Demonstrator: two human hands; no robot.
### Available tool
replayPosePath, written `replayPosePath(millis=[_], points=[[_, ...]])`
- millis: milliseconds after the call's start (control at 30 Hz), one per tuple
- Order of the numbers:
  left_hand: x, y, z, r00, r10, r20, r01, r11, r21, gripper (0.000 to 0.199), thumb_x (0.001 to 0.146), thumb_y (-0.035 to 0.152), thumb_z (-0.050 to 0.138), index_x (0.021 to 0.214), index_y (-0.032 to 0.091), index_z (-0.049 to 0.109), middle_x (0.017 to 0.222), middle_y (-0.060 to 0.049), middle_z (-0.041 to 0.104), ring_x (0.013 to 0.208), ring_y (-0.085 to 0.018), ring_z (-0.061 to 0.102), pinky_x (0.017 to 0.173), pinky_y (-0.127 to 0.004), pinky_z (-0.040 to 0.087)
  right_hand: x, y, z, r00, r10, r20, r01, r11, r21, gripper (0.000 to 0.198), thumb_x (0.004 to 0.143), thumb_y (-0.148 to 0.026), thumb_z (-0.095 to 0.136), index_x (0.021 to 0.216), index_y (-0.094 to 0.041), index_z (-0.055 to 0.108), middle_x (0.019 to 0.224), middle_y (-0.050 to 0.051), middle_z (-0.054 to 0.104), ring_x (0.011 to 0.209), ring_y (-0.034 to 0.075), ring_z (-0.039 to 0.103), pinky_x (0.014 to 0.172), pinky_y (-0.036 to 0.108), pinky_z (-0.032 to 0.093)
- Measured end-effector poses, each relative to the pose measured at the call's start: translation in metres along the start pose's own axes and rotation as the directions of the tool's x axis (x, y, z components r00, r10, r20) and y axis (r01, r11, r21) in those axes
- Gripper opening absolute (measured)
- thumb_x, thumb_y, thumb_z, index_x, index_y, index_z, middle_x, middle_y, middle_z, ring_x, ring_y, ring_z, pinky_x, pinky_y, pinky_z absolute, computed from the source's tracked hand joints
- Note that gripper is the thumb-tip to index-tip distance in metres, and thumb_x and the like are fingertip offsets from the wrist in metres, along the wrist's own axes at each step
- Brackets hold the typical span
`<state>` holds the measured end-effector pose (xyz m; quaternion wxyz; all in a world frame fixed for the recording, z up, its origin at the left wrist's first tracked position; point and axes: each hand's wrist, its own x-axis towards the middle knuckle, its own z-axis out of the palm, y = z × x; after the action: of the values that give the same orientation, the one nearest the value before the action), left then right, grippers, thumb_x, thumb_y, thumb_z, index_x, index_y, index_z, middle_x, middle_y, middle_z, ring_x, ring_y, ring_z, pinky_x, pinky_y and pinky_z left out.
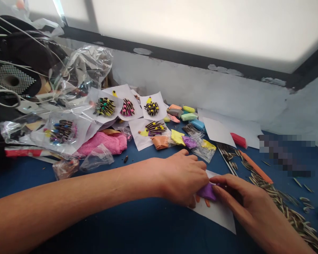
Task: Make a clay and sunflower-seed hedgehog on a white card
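Note:
A flat lump of purple modelling clay (pixel 208 192) lies on a small sheet of white paper (pixel 224 218), between my two hands. My right hand (pixel 247 199) grips its right edge between thumb and index finger. From the left, my left hand (pixel 184 176) bends over the sheet with curled fingers closed on the clay's upper left side; its fingertips are partly hidden. Just below the purple clay, short strips of orange clay (pixel 207 203) show on the paper. The far side of the sheet is covered by my hands.
Sunflower seeds (pixel 283 208) spread along the right, beside an orange clay stick (pixel 255 166). Finished hedgehog pictures (pixel 151 108) on paper lie at the back left, near a pink cloth (pixel 103 143). Clay packets (pixel 197 124) and a yellow clay piece (pixel 177 137) sit beyond my hands.

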<state>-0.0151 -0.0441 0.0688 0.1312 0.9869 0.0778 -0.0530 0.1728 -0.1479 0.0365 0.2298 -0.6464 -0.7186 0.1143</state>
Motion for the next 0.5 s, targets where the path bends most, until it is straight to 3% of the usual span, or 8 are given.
replayPosePath(millis=[233, 500], points=[[-0.0008, 0.0023, -0.0038, 0.998, -0.026, 0.050, 0.027, 1.000, -0.011, 0.026, 0.086, 0.032, 0.068, 0.107, 0.016, 0.064, 0.120, -0.011, 0.061, 0.113, -0.027, 0.053, 0.100, -0.046, 0.033, 0.0005, -0.0060, 0.0018, 0.999, -0.040, 0.023, 0.043, 0.993, -0.110, 0.021, 0.092, -0.032, 0.051, 0.077, -0.025, 0.064, 0.071, -0.002, 0.068, 0.060, 0.013, 0.065, 0.053, 0.024, 0.050], [-0.0018, 0.0035, -0.0072, 0.999, -0.033, 0.039, 0.035, 0.998, -0.050, 0.024, 0.082, 0.031, 0.073, 0.100, 0.017, 0.066, 0.116, -0.010, 0.061, 0.108, -0.027, 0.054, 0.097, -0.045, 0.034, -0.0014, -0.0065, -0.0043, 0.968, 0.078, -0.237, -0.116, 0.982, -0.149, 0.025, 0.089, -0.044, 0.049, 0.078, -0.026, 0.062, 0.058, -0.001, 0.064, 0.041, 0.014, 0.056, 0.039, 0.026, 0.043]])
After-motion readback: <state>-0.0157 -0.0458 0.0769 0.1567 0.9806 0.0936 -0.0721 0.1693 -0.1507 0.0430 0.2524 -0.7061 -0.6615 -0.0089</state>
